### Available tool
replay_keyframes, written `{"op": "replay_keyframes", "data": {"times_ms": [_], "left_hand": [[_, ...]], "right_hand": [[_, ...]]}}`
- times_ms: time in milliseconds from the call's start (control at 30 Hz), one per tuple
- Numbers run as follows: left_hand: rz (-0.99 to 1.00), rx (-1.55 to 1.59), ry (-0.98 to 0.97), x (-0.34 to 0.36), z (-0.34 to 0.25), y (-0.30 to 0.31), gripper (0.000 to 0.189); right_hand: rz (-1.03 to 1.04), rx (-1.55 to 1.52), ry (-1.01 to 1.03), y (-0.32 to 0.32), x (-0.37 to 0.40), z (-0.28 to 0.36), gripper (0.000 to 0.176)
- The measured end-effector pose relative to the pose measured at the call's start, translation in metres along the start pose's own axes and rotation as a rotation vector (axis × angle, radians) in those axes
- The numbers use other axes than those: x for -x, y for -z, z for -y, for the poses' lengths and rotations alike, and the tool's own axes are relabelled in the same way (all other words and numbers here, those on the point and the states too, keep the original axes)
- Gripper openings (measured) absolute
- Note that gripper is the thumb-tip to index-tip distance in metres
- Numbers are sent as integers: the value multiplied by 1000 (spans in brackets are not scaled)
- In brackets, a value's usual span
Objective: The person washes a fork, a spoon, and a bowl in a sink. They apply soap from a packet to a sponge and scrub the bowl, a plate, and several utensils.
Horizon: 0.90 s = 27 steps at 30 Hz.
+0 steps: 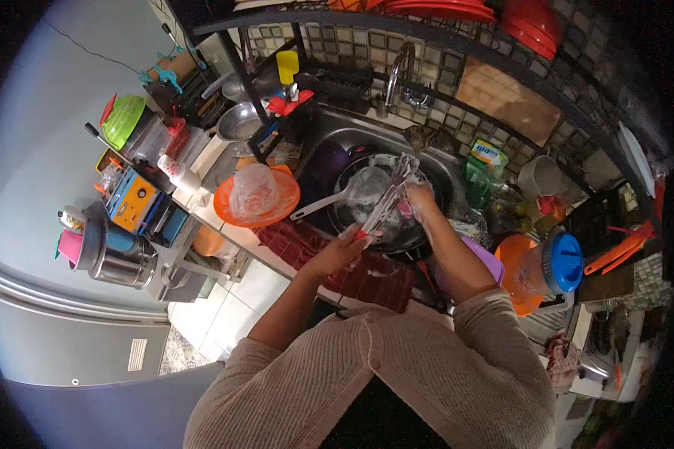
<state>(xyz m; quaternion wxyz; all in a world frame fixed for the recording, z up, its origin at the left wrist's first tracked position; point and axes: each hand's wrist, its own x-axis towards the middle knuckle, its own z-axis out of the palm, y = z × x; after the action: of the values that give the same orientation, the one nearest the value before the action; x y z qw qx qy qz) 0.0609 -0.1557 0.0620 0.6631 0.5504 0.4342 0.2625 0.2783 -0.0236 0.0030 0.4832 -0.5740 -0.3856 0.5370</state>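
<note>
Over the sink [328, 127], my left hand [338, 253] is closed around the red lower end of a long soapy utensil [386, 198]. Suds cover the utensil, so its exact kind is hard to make out. My right hand [421, 200] presses a pinkish scrubber, mostly hidden by the fingers, against the utensil's upper part. Beneath both hands sits a dark round basin with foamy water. A strainer with a pale handle [318, 206] rests across the basin, its handle pointing left.
An orange plate [228, 213] with a soapy clear bowl [253, 191] stands left of the sink. The faucet [392, 82] rises behind. A green bottle [483, 176], a purple tub [481, 262] and a blue-lidded jug [562, 262] are on the right. A black rack [427, 28] crosses overhead.
</note>
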Motion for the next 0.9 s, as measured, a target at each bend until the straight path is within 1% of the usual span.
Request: {"op": "replay_keyframes", "data": {"times_ms": [67, 100, 133, 200, 233, 267, 300, 333, 367, 400, 467, 500, 533, 600, 633, 667, 700, 733, 800, 833, 867, 900], "left_hand": [[15, 4, 0, -8, 19, 8, 47], [25, 5, 12, -11, 20, 9, 47], [23, 2, 1, -10, 23, 8, 47], [-92, -44, 22, -2, 14, 1, 46], [-88, -47, 21, -1, 11, 2, 46], [-43, -37, 14, 2, 10, 4, 46], [1, -27, 8, 5, 10, 7, 47], [3, -30, 11, 8, 16, 14, 47], [-2, 10, -20, 11, 20, 22, 47], [-9, 50, -51, 15, 25, 30, 46], [-29, 90, -26, 19, 28, 40, 45], [-46, 133, -8, 20, 28, 42, 44], [-50, 133, -7, 21, 29, 42, 44], [-73, 317, -34, 20, 28, 40, 48], [-72, 318, -37, 18, 26, 41, 48], [-16, 283, -44, 17, 23, 41, 49], [39, 248, -47, 18, 21, 41, 50], [39, 248, -43, 15, 26, 39, 50], [13, 226, -60, 5, 37, 31, 47], [14, 221, -60, 6, 33, 26, 47], [5, 149, -66, 9, 25, 19, 49], [-5, 76, -75, 12, 21, 15, 51]], "right_hand": [[-155, 42, -147, 5, -10, 1, 23], [-155, 43, -130, 7, -9, 9, 23], [-107, 19, -135, 9, -4, 13, 24], [-15, -34, -155, 11, 5, 20, 27], [-28, -126, -138, 14, -8, 7, 26], [-32, -129, -141, 28, -21, 0, 26], [103, -198, -158, 51, -38, -6, 26], [241, -269, -172, 71, -50, -9, 27], [297, -271, -146, 80, -48, -5, 25], [299, -279, -149, 78, -48, -6, 25], [456, 481, 26, 75, -46, -2, 20], [534, 711, -20, 70, -44, 0, 25], [538, 711, -19, 65, -43, 4, 25], [349, 630, 82, 56, -38, 19, 31], [348, 633, 84, 55, -30, 29, 31], [429, 310, -117, 48, -7, 53, 32], [499, -20, -317, 38, 11, 63, 32], [499, -23, -320, 26, 18, 57, 32], [565, 192, -413, 2, 25, 40, 29], [565, 188, -410, -9, 18, 11, 29], [388, 61, -179, -21, 4, -31, 27], [208, -64, 51, -28, -4, -52, 26]]}}
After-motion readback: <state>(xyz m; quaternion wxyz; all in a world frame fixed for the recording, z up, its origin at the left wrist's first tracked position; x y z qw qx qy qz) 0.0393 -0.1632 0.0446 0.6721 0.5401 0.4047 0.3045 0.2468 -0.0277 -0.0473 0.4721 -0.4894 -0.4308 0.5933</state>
